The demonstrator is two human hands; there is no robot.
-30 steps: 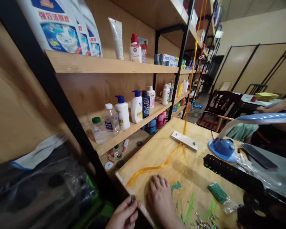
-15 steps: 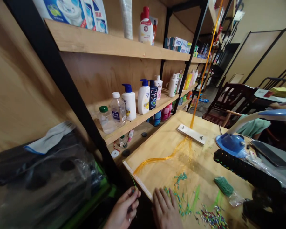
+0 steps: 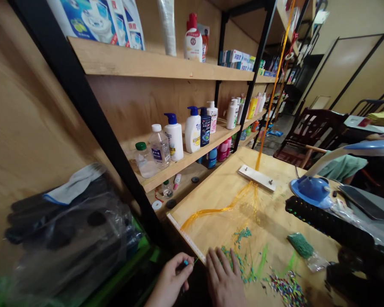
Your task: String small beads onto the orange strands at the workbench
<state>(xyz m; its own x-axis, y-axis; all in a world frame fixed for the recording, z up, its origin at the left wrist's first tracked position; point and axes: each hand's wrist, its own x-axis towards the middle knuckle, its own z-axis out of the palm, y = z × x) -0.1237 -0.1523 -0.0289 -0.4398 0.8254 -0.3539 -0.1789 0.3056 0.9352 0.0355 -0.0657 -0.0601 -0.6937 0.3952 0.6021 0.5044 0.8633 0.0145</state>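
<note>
My left hand [image 3: 174, 277] is closed just off the table's near edge, pinching a thin green strand [image 3: 196, 259] with a small blue bead [image 3: 186, 262] at the fingertips. Flat on the tabletop lies my right hand [image 3: 225, 277], fingers stretched out, beside scattered green beads [image 3: 243, 260]. Its fingertips are close to these beads; whether anything is under the palm is hidden. A bundle of orange threads [image 3: 208, 212] runs from under a white clamp bar [image 3: 256, 178] to the left table edge. A pile of mixed coloured beads [image 3: 288, 290] lies right of my right hand.
A bag of green beads [image 3: 301, 247], a black strip [image 3: 329, 221] and a blue lamp base [image 3: 310, 189] occupy the table's right side. Shelves with pump bottles [image 3: 173, 136] rise along the back left. A plastic-wrapped dark bundle [image 3: 73, 234] sits at the left.
My left hand has turned, so the green strand now points right towards the table edge instead of up, and the blue bead shows more plainly. My right hand stays nearly in place.
</note>
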